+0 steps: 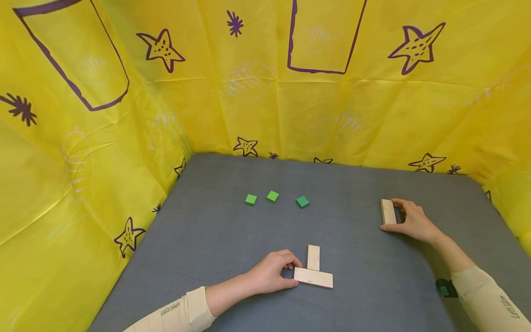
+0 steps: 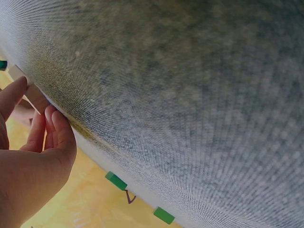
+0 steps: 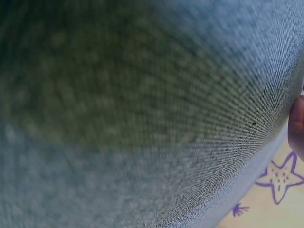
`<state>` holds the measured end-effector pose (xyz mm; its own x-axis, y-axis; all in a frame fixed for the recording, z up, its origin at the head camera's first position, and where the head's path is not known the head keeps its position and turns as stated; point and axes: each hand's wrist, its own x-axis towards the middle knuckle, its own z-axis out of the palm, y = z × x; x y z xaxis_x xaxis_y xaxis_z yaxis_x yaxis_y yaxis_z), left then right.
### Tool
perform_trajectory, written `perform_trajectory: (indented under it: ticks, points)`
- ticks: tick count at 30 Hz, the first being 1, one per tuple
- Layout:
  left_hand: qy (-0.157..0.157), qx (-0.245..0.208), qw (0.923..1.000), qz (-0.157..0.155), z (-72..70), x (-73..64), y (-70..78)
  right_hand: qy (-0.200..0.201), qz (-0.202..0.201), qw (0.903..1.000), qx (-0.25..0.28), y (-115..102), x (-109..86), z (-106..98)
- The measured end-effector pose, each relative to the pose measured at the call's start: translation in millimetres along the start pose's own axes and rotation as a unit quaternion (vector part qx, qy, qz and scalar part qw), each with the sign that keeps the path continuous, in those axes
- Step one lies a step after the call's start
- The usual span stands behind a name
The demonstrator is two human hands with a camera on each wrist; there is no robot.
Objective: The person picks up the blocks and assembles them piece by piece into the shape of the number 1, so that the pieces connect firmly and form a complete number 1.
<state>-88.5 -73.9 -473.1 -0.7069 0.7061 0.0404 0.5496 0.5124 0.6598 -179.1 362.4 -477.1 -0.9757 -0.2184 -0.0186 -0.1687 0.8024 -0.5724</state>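
Note:
At the front middle of the table, my left hand (image 1: pixel 271 272) pinches the left end of a plain wooden block (image 1: pixel 314 278) between thumb and fingers. A second wooden block (image 1: pixel 313 257) meets its far long side at a right angle, forming an upside-down T. Further right and back, my right hand (image 1: pixel 416 223) holds another wooden block (image 1: pixel 388 212), thumb at its near end and fingers at its far end. The left wrist view shows the left fingers around a block (image 2: pixel 37 99). Only a fingertip (image 3: pixel 297 126) shows at the right wrist view's edge.
Two light green blocks (image 1: pixel 250 199) (image 1: pixel 272 196) and a darker green block (image 1: pixel 303 202) lie toward the back of the grey table (image 1: pixel 207 221). Yellow cloth (image 1: pixel 265 101) with drawn starfish surrounds the table's back and sides. Something black and green (image 1: pixel 445 289) shows beside the right sleeve.

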Motion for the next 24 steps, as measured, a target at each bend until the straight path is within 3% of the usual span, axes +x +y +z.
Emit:
perform_trajectory:
  ticks: [16,24]
  points:
    - [0.009,0.0,0.9999,0.011,1.0,0.2,-0.7,0.01,0.026,0.9993,0.026,-5,-1.4,0]
    - [0.012,-0.006,0.9998,0.014,2.4,-0.8,-1.5,0.011,0.035,0.9966,0.073,-13,-4.1,-1]
